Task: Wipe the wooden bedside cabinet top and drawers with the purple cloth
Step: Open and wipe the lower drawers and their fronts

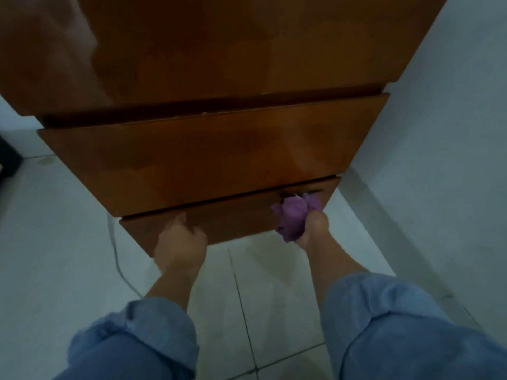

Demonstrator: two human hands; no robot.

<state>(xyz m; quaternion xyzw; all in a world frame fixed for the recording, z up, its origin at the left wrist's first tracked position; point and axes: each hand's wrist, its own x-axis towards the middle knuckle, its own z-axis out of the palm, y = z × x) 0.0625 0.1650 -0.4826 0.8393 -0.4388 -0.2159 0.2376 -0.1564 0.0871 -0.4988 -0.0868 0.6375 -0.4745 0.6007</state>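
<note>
Nearest the camera, two rolled blue sleeves frame the view above a pale tiled floor. A thin cable lies on the floor to the left.

The left hand rests against the lower drawer front, near its left end, fingers curled at the top edge; whether it grips that edge cannot be confirmed.

The right hand is closed around the purple cloth, which is bunched and pressed against the right part of the lower drawer front, just below the gap under the upper drawer.

Beyond, the wooden bedside cabinet top projects over both drawers. A white wall stands beside the cabinet on the right.
</note>
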